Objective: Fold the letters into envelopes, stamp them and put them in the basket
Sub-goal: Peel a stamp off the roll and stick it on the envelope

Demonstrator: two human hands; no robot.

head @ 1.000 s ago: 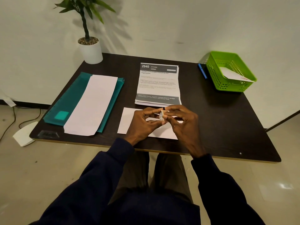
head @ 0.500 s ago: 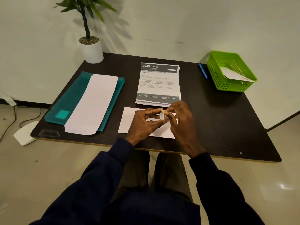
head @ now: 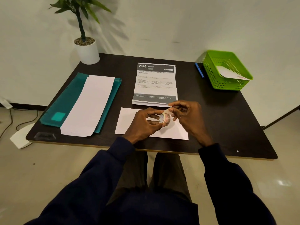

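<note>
Both hands meet over the near middle of the dark surface, forearms in dark blue sleeves reaching in from the bottom edge. The left hand is curled, palm turned inward, its fingers and thumb closed around a small roll of stamps that stands on edge. The right hand arches over from the other side — its thumb and forefinger pinch the loose end of the strip at the top of the roll, the other fingers bent loosely beneath. Directly under the hands lies a white envelope, flat on the surface. Just beyond it sits the stack of printed letters. At the left, more white envelopes rest on a teal folder. The green basket stands at the far right corner with one envelope inside — a blue pen lies just beside it.
</note>
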